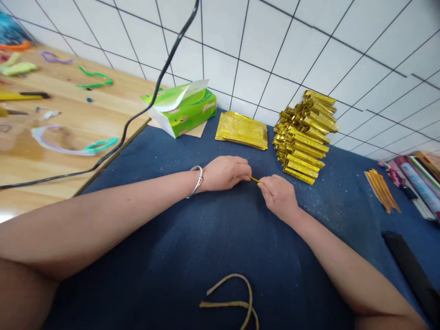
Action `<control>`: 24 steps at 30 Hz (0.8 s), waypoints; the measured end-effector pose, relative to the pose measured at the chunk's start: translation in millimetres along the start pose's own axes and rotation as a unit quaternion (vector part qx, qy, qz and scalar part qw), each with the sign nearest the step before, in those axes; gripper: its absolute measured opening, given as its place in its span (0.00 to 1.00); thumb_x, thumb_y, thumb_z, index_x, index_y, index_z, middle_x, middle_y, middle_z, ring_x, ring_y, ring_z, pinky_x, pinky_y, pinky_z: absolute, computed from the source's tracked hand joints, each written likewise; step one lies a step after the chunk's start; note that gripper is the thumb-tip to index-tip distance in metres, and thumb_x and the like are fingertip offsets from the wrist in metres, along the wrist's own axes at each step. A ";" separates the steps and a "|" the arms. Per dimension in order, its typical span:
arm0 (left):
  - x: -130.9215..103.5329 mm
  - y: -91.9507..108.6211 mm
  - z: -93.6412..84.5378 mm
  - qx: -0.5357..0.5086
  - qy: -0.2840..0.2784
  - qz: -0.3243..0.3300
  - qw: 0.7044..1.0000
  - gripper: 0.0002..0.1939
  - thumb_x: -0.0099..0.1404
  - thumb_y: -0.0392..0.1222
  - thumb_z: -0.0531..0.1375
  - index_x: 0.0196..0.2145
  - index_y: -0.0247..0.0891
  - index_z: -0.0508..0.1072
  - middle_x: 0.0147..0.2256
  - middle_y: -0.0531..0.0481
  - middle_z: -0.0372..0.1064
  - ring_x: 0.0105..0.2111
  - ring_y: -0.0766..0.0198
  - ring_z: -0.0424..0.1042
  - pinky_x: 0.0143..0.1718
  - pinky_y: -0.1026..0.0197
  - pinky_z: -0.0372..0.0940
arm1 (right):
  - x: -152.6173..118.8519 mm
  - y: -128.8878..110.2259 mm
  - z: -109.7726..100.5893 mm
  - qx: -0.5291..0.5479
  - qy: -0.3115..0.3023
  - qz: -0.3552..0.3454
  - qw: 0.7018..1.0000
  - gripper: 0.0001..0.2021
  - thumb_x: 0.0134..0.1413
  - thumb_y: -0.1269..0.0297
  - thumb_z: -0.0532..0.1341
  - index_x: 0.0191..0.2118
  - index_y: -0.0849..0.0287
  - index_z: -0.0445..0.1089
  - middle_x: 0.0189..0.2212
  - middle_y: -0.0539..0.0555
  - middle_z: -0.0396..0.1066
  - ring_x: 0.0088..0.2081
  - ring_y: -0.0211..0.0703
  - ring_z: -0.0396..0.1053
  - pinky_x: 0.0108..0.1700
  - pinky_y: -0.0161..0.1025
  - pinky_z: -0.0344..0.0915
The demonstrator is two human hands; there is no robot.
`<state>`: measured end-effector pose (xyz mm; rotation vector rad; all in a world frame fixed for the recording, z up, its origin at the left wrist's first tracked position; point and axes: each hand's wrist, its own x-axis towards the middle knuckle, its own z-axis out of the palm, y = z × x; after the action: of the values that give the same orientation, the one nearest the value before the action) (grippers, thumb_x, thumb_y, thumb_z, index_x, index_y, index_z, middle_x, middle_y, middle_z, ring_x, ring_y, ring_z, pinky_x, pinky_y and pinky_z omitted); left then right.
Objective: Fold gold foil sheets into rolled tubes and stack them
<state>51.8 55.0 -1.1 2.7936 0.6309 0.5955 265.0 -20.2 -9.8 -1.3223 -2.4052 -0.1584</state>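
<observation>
Between my two hands runs a thin strip of gold foil paper [255,179], of which only a short length shows. My left hand [225,173], with a silver bangle at the wrist, pinches its left end. The right end is pinched by my right hand [279,195]. Just beyond them lies a flat stack of gold foil sheets [242,130]. To its right a pile of folded gold foil pieces [304,137] leans up near the tiled wall. The fingers hide most of the strip.
A green tissue box [192,110] stands at the back left. A black cable [161,75] crosses the left side. Near me lies a curled tan cord [249,293]. Orange-gold strips [382,190], books [421,183] and a black case [409,266] are at right; craft bits cover the wooden table [72,110].
</observation>
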 end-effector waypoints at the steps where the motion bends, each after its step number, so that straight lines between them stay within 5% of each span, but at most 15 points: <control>1: 0.1 -0.3 0.7 0.000 -0.002 0.001 1.000 0.11 0.67 0.42 0.50 0.35 0.37 0.70 0.32 0.51 0.66 0.33 0.67 0.66 0.34 0.66 0.58 | 0.0 0.3 0.1 0.001 -0.002 0.001 1.000 0.12 0.62 0.63 0.49 0.34 0.59 0.67 0.26 0.53 0.68 0.30 0.40 0.62 0.36 0.37 0.58; 17: -0.1 -6.8 3.0 -0.032 0.039 -0.017 0.999 0.10 0.66 0.40 0.51 0.36 0.37 0.70 0.33 0.51 0.66 0.34 0.67 0.66 0.36 0.66 0.60 | -0.6 6.1 2.8 0.038 -0.004 0.035 0.999 0.14 0.63 0.65 0.47 0.49 0.59 0.63 0.36 0.55 0.72 0.37 0.42 0.68 0.42 0.40 0.63; 24: -0.2 -9.3 2.7 -0.043 0.047 -0.025 0.998 0.10 0.66 0.40 0.51 0.35 0.37 0.71 0.32 0.51 0.66 0.34 0.67 0.66 0.37 0.66 0.60 | -2.4 8.2 3.3 0.007 0.012 0.059 0.998 0.12 0.62 0.63 0.49 0.41 0.59 0.67 0.33 0.55 0.72 0.35 0.42 0.68 0.40 0.39 0.62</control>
<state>49.5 62.8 -6.2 2.6753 0.6761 0.7287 272.0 -16.6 -14.4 -1.4437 -2.2973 -0.1240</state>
